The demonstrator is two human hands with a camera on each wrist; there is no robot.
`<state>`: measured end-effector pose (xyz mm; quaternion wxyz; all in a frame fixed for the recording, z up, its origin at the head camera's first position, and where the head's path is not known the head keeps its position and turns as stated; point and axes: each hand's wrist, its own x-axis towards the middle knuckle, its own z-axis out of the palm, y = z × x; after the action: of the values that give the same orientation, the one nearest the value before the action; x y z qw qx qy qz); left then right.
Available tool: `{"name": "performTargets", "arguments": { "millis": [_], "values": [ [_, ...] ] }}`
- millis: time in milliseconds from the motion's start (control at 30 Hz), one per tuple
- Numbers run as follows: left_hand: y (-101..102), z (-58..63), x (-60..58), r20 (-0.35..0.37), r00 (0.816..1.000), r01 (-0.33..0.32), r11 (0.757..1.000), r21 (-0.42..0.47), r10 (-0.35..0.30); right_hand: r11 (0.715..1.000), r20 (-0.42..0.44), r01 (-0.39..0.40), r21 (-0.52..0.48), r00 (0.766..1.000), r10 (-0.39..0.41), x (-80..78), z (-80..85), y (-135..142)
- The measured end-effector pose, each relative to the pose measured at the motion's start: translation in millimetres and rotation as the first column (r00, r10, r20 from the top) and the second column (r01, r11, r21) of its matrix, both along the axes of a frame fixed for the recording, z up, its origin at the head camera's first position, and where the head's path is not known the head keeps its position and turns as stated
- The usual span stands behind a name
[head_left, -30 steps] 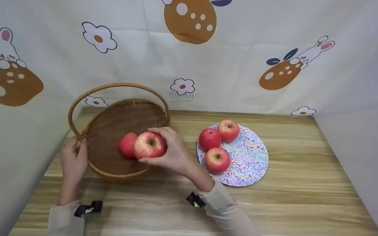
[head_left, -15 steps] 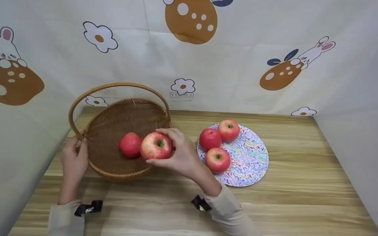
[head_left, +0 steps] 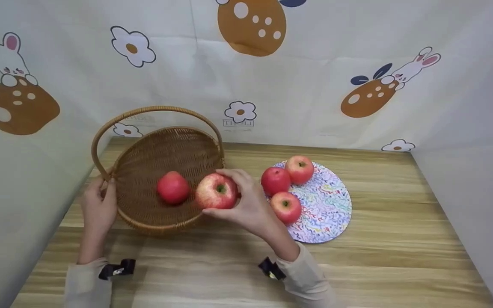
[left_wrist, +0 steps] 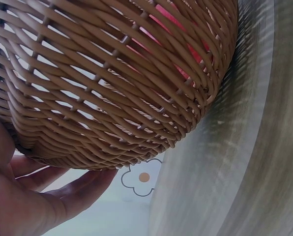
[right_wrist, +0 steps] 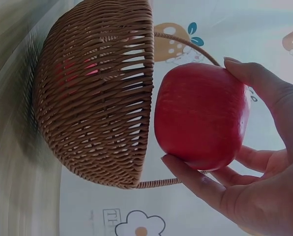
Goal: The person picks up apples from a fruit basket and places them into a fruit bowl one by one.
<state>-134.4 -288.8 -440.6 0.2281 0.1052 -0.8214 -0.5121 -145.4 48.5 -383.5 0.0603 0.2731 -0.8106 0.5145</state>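
In the head view my left hand grips the wicker basket at its left rim, by the foot of the arched handle. Its fingers reach behind the basket wall in the left wrist view. One red apple lies inside. My right hand holds a red and yellow apple between thumb and fingers, over the basket's right rim. The right wrist view shows this apple just outside the basket opening, apart from the wicker.
Right of the basket, a round board with a colourful squiggle pattern bears three red apples along its left side. Both stand on a wood-grain table. Printed cloth encloses the table at the back and sides.
My right hand has moved to the right with its apple, from over the basket's middle to its right rim, uncovering the apple inside. My left hand keeps its grip.
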Motion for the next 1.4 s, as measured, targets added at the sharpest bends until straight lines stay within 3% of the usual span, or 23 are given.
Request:
{"name": "performTargets", "arguments": {
  "millis": [233,467,800,1067,1400],
  "values": [
    [0,0.0,-0.7,0.013,1.000,-0.002,1.000,-0.005,0.002,0.999,-0.019,0.044,-0.016,0.999,-0.044,-0.3,-3.1,12],
    [0,-3.2,-2.8,-0.049,0.999,-0.014,1.000,-0.022,0.013,0.996,-0.010,0.088,0.006,0.996,-0.088,-0.9,-4.3,23],
    [2,-2.6,-3.2,-0.072,0.997,-0.037,0.999,-0.019,0.036,0.983,0.015,0.175,0.054,0.984,-0.176,-2.3,-7.4,42],
    [0,-4.3,-4.8,-0.096,0.994,-0.044,0.999,-0.014,0.042,0.974,0.032,0.224,0.032,0.974,-0.225,-3.6,-7.5,59],
    [1,-2.5,-3.6,-0.048,0.998,-0.041,0.998,-0.043,0.039,0.965,0.037,0.262,0.022,0.964,-0.263,-6.5,-6.0,76]
  ]
}}
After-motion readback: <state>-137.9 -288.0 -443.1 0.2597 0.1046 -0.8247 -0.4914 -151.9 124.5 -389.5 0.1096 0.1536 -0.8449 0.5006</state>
